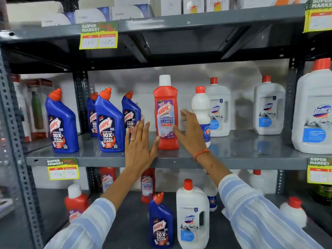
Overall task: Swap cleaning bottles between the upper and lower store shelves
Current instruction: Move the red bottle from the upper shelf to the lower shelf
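Observation:
A red Harpic bathroom cleaner bottle (166, 112) with a white cap stands upright on the upper grey shelf (233, 159). My left hand (139, 146) is open just left of it, thumb tip touching its lower edge. My right hand (190, 133) is open just right of it, fingers spread, thumb against the label. Neither hand grips the bottle. Blue Harpic bottles (108, 123) stand to the left, a small white bottle (202, 112) and white Domex jugs (218, 108) to the right. On the lower shelf stand a blue Harpic bottle (160, 223) and a white Domex jug (193, 216).
More red Harpic bottles (76, 202) stand on the lower shelf, partly hidden by my arms. A big Domex jug (313, 112) fills the upper shelf's right end. Price tags (62, 168) hang on the shelf edges. Boxes (89, 13) sit on the top shelf.

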`<state>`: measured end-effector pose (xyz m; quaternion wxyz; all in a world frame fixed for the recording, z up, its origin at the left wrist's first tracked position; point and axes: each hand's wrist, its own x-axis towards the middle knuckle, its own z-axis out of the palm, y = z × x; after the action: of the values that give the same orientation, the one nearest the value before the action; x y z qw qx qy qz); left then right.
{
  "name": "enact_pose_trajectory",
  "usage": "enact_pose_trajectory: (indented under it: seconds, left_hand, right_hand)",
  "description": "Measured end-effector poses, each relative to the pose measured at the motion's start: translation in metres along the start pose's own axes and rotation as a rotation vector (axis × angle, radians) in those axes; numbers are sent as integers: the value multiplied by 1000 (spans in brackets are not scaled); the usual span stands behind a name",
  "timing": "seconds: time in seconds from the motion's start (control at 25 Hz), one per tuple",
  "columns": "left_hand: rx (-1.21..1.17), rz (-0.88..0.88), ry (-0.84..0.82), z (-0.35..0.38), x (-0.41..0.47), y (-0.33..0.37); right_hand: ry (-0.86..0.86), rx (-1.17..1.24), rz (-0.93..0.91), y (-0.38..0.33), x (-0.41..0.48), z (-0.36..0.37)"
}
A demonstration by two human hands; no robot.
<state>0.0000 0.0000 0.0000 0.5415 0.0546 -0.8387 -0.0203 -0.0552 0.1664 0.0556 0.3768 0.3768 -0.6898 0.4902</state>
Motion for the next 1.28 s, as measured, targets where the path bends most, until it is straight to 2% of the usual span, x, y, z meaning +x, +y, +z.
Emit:
enact_pose_trajectory:
  seconds: [0.16, 0.28, 0.4, 0.6, 0.88, 1.28]
  left_hand:
    - [133, -17, -73, 1, -27, -25]
    - [156, -36, -105, -1, -30, -25]
    - [165, -46, -101, -2, -31, -24]
    - [164, -72, -131, -5, -32, -23]
    - [143, -32, -32, -10, -50, -17]
    - [282, 32, -121, -28, -92, -41]
  right_hand:
    - [-213, 154, 326, 6, 4, 25]
    - [-259, 297, 481, 15, 11, 32]
    - [-269, 390, 555, 18, 12, 34]
    - [-265, 414, 535, 18, 9, 34]
    - [-252, 472, 461, 10, -8, 20]
    - [-305, 694, 348, -28, -63, -11]
